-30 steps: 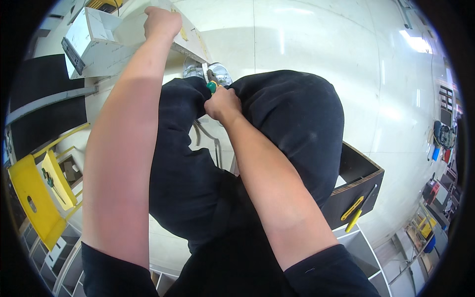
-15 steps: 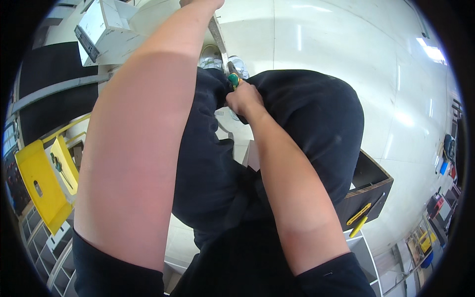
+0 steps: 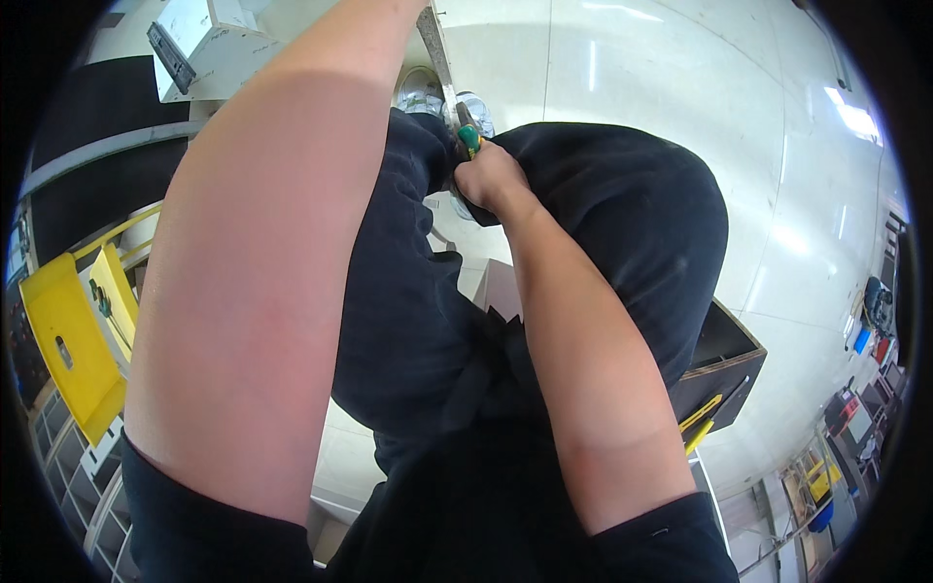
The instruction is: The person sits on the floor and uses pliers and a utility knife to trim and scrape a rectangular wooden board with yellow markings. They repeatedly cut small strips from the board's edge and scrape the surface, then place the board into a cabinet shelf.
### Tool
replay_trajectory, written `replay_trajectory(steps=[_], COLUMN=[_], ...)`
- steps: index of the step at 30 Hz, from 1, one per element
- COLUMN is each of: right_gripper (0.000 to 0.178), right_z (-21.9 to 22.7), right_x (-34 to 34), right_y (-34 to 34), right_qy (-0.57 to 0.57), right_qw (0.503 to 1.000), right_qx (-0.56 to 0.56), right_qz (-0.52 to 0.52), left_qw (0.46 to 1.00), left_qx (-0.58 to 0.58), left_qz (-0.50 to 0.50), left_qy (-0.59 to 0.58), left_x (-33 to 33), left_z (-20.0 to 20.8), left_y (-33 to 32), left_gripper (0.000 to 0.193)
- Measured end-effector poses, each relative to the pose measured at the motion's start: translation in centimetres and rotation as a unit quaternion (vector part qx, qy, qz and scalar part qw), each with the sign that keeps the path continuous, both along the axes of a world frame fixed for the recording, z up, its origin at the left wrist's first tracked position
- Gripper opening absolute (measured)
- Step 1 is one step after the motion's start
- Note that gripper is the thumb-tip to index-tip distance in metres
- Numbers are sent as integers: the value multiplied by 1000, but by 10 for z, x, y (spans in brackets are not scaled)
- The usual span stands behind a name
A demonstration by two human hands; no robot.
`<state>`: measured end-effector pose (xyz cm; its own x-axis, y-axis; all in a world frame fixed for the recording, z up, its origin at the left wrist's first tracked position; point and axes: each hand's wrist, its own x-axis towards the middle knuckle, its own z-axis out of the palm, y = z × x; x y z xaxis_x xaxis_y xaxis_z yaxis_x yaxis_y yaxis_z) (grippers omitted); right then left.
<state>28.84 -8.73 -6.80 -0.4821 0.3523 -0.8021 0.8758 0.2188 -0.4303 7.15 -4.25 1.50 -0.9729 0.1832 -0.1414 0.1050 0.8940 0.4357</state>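
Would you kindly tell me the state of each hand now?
Left hand: out of view, cannot be told.
Right hand: closed, holding green-and-yellow-handled metal pliers.

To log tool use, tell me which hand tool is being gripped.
The green-handled tool in the right hand; being held sets it apart. Those on the yellow chair and the dark box lie unheld.
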Motion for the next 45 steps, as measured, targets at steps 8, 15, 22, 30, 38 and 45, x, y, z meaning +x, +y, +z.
replay_trajectory(steps=[8, 15, 22, 30, 38, 45], right_gripper=[43, 35, 25, 39, 40, 35], right_z=[-14, -46, -58, -39, -35, -28], right_x=[0, 6, -5, -20, -13, 42], right_y=[5, 15, 17, 8, 1, -28], right_qy=[9, 36, 87, 19, -9, -83], right_qw=[999, 982, 987, 998, 998, 971], right_qx=[-52, -174, -132, -52, -58, -142], right_qz=[-15, -70, -10, 26, -15, 173], left_qw=[999, 998, 998, 999, 1000, 991], left_qx=[-4, 13, 21, 25, 20, -21], left_qz=[2, -4, 11, -29, -21, -107], left_qy=[-32, -55, -57, 5, -11, 75], left_x=[7, 15, 13, 11, 28, -53], left_z=[11, 5, 7, 7, 15, -38], left_y=[5, -7, -16, -13, 11, 4], left_gripper=[45, 41, 41, 40, 39, 46])
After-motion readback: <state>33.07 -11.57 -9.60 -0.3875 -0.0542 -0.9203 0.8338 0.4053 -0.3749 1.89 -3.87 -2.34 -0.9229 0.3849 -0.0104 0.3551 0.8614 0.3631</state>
